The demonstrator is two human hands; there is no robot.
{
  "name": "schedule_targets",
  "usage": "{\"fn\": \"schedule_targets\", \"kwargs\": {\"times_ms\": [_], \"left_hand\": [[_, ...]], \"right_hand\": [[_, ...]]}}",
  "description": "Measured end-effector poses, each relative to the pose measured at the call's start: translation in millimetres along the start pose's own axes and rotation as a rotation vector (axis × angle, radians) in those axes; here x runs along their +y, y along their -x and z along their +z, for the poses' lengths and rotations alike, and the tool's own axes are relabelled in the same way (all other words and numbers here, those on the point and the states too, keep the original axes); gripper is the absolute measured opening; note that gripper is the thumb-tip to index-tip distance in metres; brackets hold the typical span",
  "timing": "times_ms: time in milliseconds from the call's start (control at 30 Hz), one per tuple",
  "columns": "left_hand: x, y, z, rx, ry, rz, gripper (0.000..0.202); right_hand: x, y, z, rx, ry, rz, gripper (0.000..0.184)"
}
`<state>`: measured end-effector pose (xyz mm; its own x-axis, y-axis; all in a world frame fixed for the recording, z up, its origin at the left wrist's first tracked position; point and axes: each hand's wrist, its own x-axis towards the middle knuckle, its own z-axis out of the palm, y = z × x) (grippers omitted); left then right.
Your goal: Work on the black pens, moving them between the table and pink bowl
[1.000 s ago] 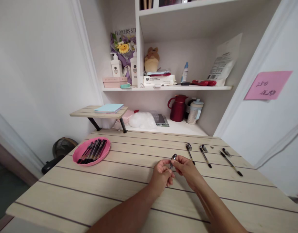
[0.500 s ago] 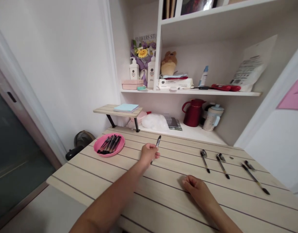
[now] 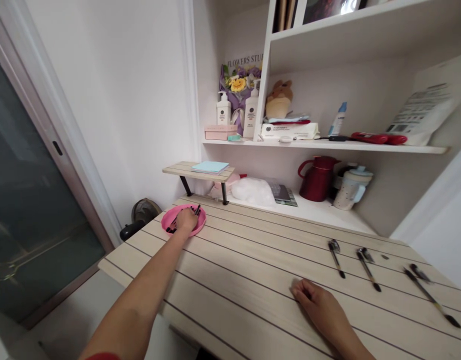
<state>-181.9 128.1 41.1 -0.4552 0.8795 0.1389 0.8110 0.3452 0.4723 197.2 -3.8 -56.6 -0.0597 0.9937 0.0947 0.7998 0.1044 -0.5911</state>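
And here's the left hand (image 3: 187, 219), arm stretched right across the bench (image 3: 245, 260), down over the round pink dish (image 3: 165, 225)! Dark pens (image 3: 172, 226) lie in there, partly covered by the hand, and one black pen (image 3: 198, 210) pokes up tilted at the thumb side. Is it pinched? The undersides of the left fingers are hidden, so I can't tell whether they grip it or merely touch it. My reading of the step: a pen being laid in among the others at the dish.

Over to the right hand (image 3: 320, 302), low and quiet at the bench, fingers curled inward in a loose fist, nothing showing in them. Just beyond sit three more: the near pen (image 3: 337, 262), the middle pen (image 3: 369, 270) and the far-right pen (image 3: 433, 297), each with what looks like a loose cap by its upper end. Those look unjoined to me.

So what does the next move call for? At the dish, I'd say a gentle loosening, with that tilted pen settled flat alongside its neighbours, then a straight lift so nothing gets dragged over the rim. On the other flank, the right hand is better placed for the near pen; the left is well apart from it.
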Motion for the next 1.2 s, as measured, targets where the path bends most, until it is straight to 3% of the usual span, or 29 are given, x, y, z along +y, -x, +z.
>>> {"fn": "schedule_targets", "kwargs": {"times_ms": [200, 400, 533, 633, 733, 800, 900, 967, 1100, 1200], "left_hand": [[8, -2, 12.7, -0.015, -0.112, 0.029, 0.021], [8, -1, 4.2, -0.016, -0.162, 0.099, 0.020], [23, 12, 2.8, -0.028, -0.129, 0.220, 0.019], [49, 35, 12.5, -0.066, -0.055, 0.377, 0.016], [79, 69, 31.8, -0.145, 0.031, 0.525, 0.013], [97, 96, 48.2, -0.215, 0.107, 0.608, 0.012], [121, 137, 73.8, -0.450, 0.482, 0.697, 0.012], [135, 161, 89.2, -0.621, 0.673, 0.641, 0.012], [159, 193, 114.8, -0.920, 0.903, 0.371, 0.011], [170, 201, 131.4, -0.940, 0.997, 0.188, 0.018]], "right_hand": [[-3, 1, 0, 0.010, 0.004, 0.000, 0.024], [-12, 3, -6, 0.019, -0.032, 0.003, 0.021], [-16, 3, -5, 0.044, -0.044, 0.022, 0.020], [-14, -2, -7, 0.008, -0.102, -0.020, 0.020], [-1, -16, -23, 0.000, -0.079, 0.023, 0.022], [14, -30, -41, 0.104, 0.073, 0.131, 0.023], [39, -50, -66, 0.292, 0.309, 0.323, 0.023], [53, -59, -76, 0.302, 0.368, 0.408, 0.029], [62, -68, -78, 0.230, 0.338, 0.463, 0.037], [58, -69, -74, 0.230, 0.318, 0.452, 0.033]]}}
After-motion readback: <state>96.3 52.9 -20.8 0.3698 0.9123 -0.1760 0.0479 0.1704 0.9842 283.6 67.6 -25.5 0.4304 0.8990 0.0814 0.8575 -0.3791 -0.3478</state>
